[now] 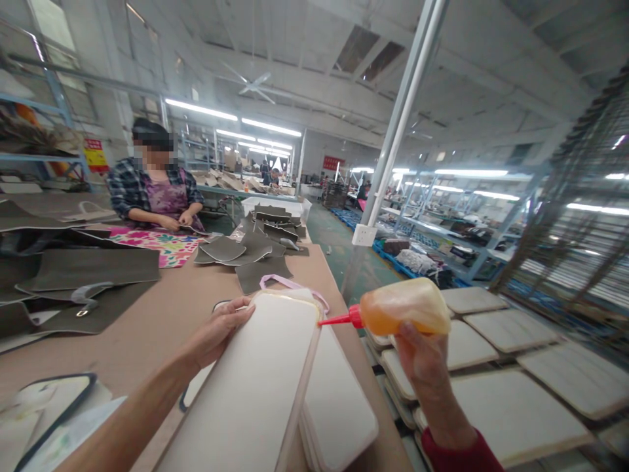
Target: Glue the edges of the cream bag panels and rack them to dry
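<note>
My left hand (220, 333) grips the upper left edge of a long white panel (253, 387) with rounded corners. In my right hand (426, 367) is a squeeze bottle (407, 305) of amber liquid, probably glue, tipped sideways. Its long red nozzle (340, 319) points left, and the tip meets the panel's edge near the upper right corner. A yellowish line runs along the panel's top edge. Beneath it, more white panels (341, 406) lie stacked at an angle. A pale pink strap (282, 280) loops out just beyond the panel's far end.
Dark grey-green cut pieces (260, 246) lie farther along the brown table (314, 269), with more (98, 269) at left. Across the table, a person (157, 177) handles material over a floral cloth (177, 248). Stacked white boards (506, 413) stand at right, beyond the table edge, near a pole (393, 124).
</note>
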Demonstrator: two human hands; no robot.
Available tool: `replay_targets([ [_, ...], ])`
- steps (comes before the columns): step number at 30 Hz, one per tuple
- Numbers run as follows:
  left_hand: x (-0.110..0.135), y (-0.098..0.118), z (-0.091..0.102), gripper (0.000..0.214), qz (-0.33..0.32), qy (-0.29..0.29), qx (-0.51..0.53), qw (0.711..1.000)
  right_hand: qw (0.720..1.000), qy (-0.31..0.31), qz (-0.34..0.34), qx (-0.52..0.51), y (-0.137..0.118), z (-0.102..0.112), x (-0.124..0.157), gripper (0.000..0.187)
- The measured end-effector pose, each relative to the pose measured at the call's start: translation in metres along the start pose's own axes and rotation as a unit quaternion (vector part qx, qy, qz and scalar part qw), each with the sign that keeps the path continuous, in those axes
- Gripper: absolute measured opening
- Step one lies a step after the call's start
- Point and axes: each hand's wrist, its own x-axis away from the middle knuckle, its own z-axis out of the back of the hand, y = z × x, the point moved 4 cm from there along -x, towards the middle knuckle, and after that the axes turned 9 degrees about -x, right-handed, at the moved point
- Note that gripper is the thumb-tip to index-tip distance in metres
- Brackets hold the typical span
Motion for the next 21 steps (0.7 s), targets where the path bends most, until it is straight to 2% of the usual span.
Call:
replay_targets([
  [7, -0.002, -0.001, 0.000, 0.068, -0.002, -0.034, -0.018, 0.999, 1.000, 0.008, -0.015, -0.012, 0.005, -0.008, -0.003, 0.037],
  [15, -0.004, -0.001, 0.003, 0.067, -0.015, -0.033, -0.031, 0.999, 1.000, 0.014, -0.019, -0.010, 0.008, -0.012, -0.008, 0.035],
  [21, -0.008, -0.008, 0.008, 0.066, -0.020, -0.039, -0.024, 0.999, 0.999, -0.010, -0.034, 0.011, 0.014, -0.009, 0.000, 0.031],
])
